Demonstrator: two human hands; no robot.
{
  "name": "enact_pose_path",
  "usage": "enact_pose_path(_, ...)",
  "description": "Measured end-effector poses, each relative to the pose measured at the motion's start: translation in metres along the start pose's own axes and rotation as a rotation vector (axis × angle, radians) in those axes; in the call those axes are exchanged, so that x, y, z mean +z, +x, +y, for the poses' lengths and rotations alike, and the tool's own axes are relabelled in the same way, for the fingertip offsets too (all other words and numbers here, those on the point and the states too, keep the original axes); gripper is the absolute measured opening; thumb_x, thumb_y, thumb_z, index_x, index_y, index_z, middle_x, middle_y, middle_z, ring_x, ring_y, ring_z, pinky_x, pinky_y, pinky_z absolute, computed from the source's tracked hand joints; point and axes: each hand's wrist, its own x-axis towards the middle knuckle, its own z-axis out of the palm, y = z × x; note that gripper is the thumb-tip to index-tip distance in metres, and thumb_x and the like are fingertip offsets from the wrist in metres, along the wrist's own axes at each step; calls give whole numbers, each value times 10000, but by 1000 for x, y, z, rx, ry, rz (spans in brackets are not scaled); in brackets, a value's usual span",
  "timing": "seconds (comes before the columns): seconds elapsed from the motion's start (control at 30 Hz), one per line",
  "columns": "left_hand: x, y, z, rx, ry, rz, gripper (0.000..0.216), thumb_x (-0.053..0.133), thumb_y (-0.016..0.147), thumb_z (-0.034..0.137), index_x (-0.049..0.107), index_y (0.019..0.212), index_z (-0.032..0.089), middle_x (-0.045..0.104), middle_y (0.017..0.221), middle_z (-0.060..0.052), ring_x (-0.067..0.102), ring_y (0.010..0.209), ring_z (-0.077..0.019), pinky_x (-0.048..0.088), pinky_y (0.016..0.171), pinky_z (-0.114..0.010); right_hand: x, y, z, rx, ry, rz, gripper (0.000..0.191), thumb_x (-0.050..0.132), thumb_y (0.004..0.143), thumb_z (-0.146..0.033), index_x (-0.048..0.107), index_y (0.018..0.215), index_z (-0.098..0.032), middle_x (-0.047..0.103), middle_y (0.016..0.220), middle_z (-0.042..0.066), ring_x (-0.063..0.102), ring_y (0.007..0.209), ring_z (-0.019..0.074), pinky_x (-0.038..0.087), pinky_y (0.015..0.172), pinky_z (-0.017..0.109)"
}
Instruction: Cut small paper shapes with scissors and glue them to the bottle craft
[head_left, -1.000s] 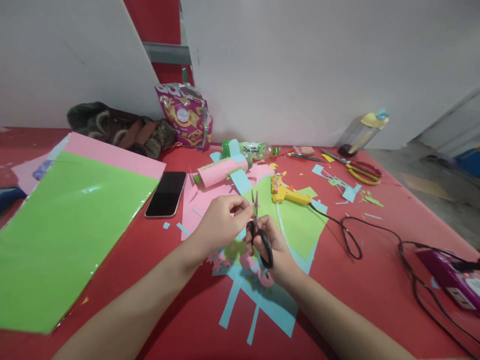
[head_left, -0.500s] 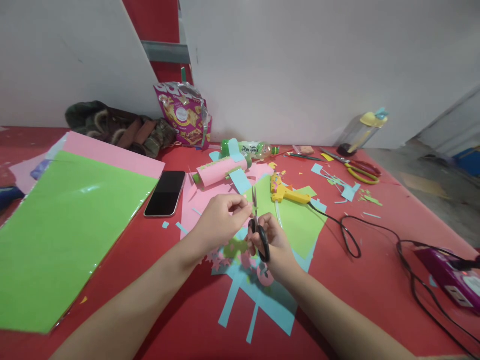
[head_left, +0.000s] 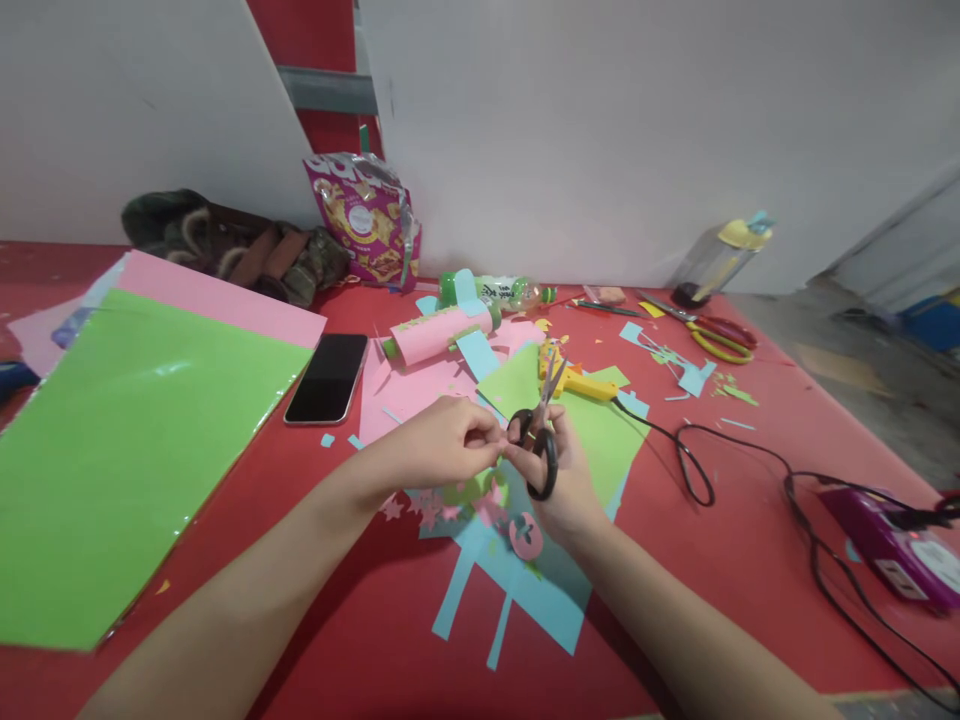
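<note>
My right hand (head_left: 564, 478) grips black-handled scissors (head_left: 541, 432), whose blades point up and to the right, slightly parted. My left hand (head_left: 439, 440) is closed in a pinch just left of the scissor handles, on something too small to make out. Both hands hover over a pile of cut paper: small pink flower shapes (head_left: 429, 508), a pink round piece (head_left: 526, 537) and blue paper strips (head_left: 517, 590) on the red table (head_left: 360, 620).
Green sheet (head_left: 112, 450) over pink sheets lies at left, a phone (head_left: 328, 378) beside it. A pink paper roll (head_left: 439, 335), green bottle (head_left: 495, 291), yellow glue gun (head_left: 577, 380) with black cord (head_left: 705, 470), red-yellow scissors (head_left: 712, 335), snack bag (head_left: 365, 215) and a purple power strip (head_left: 896, 545) surround the hands.
The scissors have tilted from pointing straight up to leaning right, and both hands have shifted a little to the right and away. The view has tipped slightly.
</note>
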Motion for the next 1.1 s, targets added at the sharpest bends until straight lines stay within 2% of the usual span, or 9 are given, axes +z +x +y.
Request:
enact_pose_path(0.1,-1,1,-2,33,30,-38,203,400,707,225,450,531,137,366,476,38,321,450,-60,237,422,-179,1,-2,0,1,-6,-23,393,701,562,-151,344,710,-224,488,675,-70,475,627,83,376,600,221)
enact_pose_path(0.3,-3,0,-5,63,68,-76,218,395,709,245,480,540,136,442,492,17,384,464,-78,261,441,-187,1,-4,-2,22,-38,-67,392,697,575,-170,340,725,-227,477,690,-66,470,606,83,369,550,213)
enact_pose_path(0.7,-4,1,-6,36,1,-7,173,411,651,198,567,592,153,488,500,18,423,468,-88,287,451,-181,4,-4,-3,35,-69,-80,380,684,580,-171,340,732,-222,474,697,-60,440,592,77,331,531,201)
enact_pose_path(0.93,-2,2,-6,16,-46,54,207,420,690,255,574,619,137,468,526,14,398,485,-87,285,450,-183,3,-5,-4,3,-87,-34,352,648,590,-137,337,729,-226,479,689,-64,437,568,76,327,505,197)
enact_pose_path(1.1,-3,3,-5,-18,-64,37,232,414,717,301,575,677,139,480,555,14,399,502,-90,293,456,-183,0,-3,-1,-63,-114,34,309,609,616,-115,353,747,-229,480,702,-60,463,609,83,362,554,212)
